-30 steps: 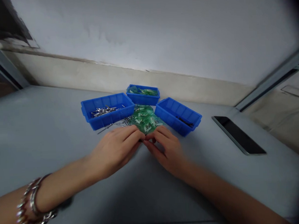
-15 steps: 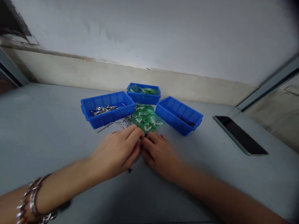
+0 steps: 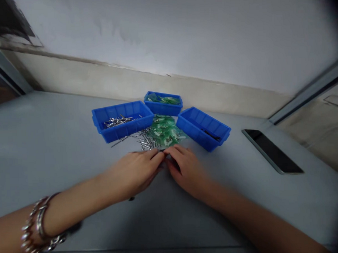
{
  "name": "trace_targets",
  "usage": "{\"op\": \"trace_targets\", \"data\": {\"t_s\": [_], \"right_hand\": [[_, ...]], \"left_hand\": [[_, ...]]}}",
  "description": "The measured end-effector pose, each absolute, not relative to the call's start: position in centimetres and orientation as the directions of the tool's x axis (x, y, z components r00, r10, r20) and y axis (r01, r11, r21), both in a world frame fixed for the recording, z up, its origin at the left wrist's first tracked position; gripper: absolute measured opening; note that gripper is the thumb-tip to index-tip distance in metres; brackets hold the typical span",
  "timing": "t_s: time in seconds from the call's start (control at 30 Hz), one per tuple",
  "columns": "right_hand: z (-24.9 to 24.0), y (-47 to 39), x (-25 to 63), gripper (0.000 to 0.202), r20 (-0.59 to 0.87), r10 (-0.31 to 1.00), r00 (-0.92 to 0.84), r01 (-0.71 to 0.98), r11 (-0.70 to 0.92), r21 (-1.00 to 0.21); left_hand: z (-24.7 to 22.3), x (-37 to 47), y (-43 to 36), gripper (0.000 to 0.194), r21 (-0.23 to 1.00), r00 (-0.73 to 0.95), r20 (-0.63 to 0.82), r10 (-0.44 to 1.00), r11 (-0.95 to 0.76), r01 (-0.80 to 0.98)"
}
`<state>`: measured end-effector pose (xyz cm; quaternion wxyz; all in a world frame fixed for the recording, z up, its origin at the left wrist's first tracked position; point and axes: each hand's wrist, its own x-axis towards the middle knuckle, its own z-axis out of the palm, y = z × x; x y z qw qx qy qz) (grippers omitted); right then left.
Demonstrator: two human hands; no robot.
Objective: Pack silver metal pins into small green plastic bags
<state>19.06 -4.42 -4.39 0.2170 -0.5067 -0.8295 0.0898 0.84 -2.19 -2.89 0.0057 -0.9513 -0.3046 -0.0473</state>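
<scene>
My left hand (image 3: 139, 170) and my right hand (image 3: 186, 170) meet fingertip to fingertip low over the table. Both are closed, pinching a small dark piece (image 3: 162, 150) whose kind I cannot make out; fingers hide most of it. Just beyond the fingers lies a heap of small green plastic bags (image 3: 167, 132) with metal and white bits showing in them. Loose silvery metal pins (image 3: 148, 139) are scattered to its left. Below my left hand, a small black piece (image 3: 131, 198) shows, partly hidden.
A blue bin (image 3: 124, 134) of metal pins stands left, another blue bin (image 3: 165, 109) with green bags at the back, and a third blue bin (image 3: 200, 134) holding dark pieces to the right. A phone (image 3: 272, 152) lies far right. The wall (image 3: 167, 83) borders the table behind.
My left hand has shifted slightly and turned flatter, uncovering more metal pins. The black piece below it now shows further left. Both hands are still together at the fingertips.
</scene>
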Motion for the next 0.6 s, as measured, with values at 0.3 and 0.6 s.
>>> {"op": "trace_targets", "data": {"t_s": [0.3, 0.6], "right_hand": [[-4.8, -4.7, 19.1, 0.025, 0.377, 0.860, -0.344, 0.788, 0.483, -0.381], [-4.8, -5.1, 18.8, 0.024, 0.257, 0.891, -0.375, 0.818, 0.448, -0.361]], "left_hand": [[-2.7, 0.5, -1.9, 0.022, -0.009, 0.612, 0.211, 0.762, -0.625, 0.781], [-4.0, 0.1, -1.2, 0.023, 0.050, 0.633, 0.154, 0.759, -0.645, 0.762]]}}
